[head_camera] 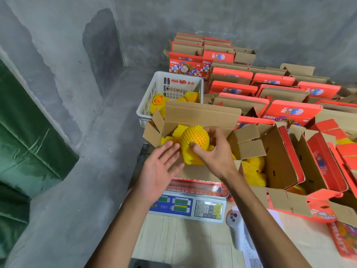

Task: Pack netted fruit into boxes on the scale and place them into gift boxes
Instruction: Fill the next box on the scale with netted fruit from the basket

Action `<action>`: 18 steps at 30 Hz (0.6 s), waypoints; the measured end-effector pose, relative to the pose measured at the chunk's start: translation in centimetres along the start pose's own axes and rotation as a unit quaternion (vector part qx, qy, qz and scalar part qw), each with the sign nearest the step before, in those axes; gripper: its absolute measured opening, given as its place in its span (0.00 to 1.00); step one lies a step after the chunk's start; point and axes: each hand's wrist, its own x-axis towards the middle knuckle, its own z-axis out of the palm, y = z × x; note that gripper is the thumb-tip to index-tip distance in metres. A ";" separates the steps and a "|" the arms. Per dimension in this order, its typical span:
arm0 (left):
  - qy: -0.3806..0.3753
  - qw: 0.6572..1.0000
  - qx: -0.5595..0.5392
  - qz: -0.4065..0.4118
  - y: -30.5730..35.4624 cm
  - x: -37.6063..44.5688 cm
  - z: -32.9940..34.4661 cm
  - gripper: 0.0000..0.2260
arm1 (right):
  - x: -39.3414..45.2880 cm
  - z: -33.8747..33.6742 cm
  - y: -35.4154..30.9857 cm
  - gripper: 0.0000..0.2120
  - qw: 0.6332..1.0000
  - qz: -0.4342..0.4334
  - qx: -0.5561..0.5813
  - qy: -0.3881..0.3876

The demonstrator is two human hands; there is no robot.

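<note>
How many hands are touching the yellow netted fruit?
2. The right hand grips the netted fruit over the open box on the scale; the open left hand touches its left side.

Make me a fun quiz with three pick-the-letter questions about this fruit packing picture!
1. Where does the open cardboard box sit?
A. on the scale
B. on the floor
C. inside the white basket

2. What colour is the net on the fruit?
A. blue
B. yellow
C. white

3. What is the right hand doing?
A. pressing scale buttons
B. resting flat
C. holding a netted fruit

Answers:
1 A, the scale's display pokes out under the box.
2 B, the foam netting is bright yellow.
3 C, its fingers curl round the fruit, while the left hand stays flat.
</note>
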 end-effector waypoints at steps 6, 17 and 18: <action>0.024 0.987 0.108 0.115 0.6 0.5 0.9 0.19 | -2.0 1.4 -1.2 0.28 0.999 -0.038 0.034 -0.015; 0.068 0.992 0.105 0.029 0.3 -0.6 -0.4 0.25 | -3.6 3.9 -3.1 0.14 0.982 -0.009 0.161 -0.096; 0.061 0.994 0.089 0.015 0.5 -0.7 -0.6 0.24 | -3.7 4.3 -3.1 0.14 0.979 0.001 0.180 -0.094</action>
